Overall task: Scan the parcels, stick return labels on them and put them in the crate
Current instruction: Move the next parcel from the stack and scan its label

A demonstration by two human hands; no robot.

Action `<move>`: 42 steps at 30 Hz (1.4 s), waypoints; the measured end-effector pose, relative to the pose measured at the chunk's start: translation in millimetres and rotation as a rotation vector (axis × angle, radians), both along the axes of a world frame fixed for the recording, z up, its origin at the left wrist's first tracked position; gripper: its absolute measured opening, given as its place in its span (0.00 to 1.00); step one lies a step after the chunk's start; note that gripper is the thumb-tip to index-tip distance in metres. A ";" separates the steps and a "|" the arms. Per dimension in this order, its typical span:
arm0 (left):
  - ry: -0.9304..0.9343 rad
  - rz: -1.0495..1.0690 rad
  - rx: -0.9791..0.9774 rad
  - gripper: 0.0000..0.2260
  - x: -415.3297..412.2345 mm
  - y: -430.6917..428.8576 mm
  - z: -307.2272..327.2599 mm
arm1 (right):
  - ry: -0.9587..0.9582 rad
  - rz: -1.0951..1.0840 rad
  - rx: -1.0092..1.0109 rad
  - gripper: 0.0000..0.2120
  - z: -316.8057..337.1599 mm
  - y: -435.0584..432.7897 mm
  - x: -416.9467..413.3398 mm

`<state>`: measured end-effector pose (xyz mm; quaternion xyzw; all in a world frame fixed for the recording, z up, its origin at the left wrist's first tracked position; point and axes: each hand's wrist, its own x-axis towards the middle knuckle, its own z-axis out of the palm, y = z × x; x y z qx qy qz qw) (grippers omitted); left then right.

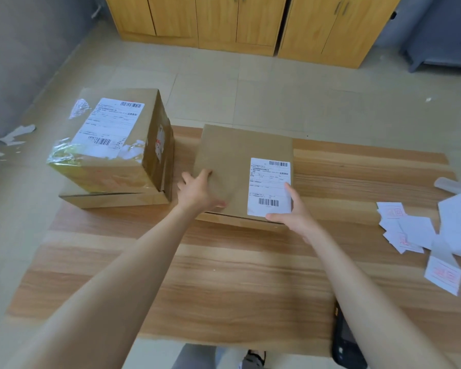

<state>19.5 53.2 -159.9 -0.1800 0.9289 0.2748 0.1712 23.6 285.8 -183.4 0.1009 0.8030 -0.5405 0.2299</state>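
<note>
Parcel: a flat brown cardboard parcel lies on the striped wooden worktop, midway along it and close to the far edge.
Parcel heading: its sides run almost parallel to the worktop's edges, turned slightly. The top looks nearly square, so its long axis cannot be told.
Shipping label: a white printed label with barcodes sits on the parcel's near right corner. Its long axis runs from the near edge toward the far edge, and the print reads upright to the person.
Left hand: the left hand rests flat on the parcel's near left part, with the fingers spread and straight.
Right hand: the right hand rests at the near right corner. The thumb lies straight along the label's right side and the forefinger along its near side, and nothing is clasped.
Stack: a tall taped cardboard box stands on a flatter cardboard box at the far left corner.
Scanner: a black handheld scanner lies at the near edge, partly under the right forearm.
Return labels: small white slips with red print lie scattered by the right edge.
</note>
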 end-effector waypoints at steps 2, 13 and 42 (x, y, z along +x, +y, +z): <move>-0.010 0.007 0.001 0.42 20.0 17.8 2.6 | 0.004 0.011 0.020 0.47 5.2 17.9 16.9; -0.062 0.007 0.023 0.41 99.2 86.3 -10.9 | -0.028 -0.011 0.054 0.48 -4.8 81.7 98.1; 0.066 -0.199 -0.093 0.38 101.7 122.8 -19.4 | -0.027 -0.238 0.181 0.38 -15.5 124.4 135.7</move>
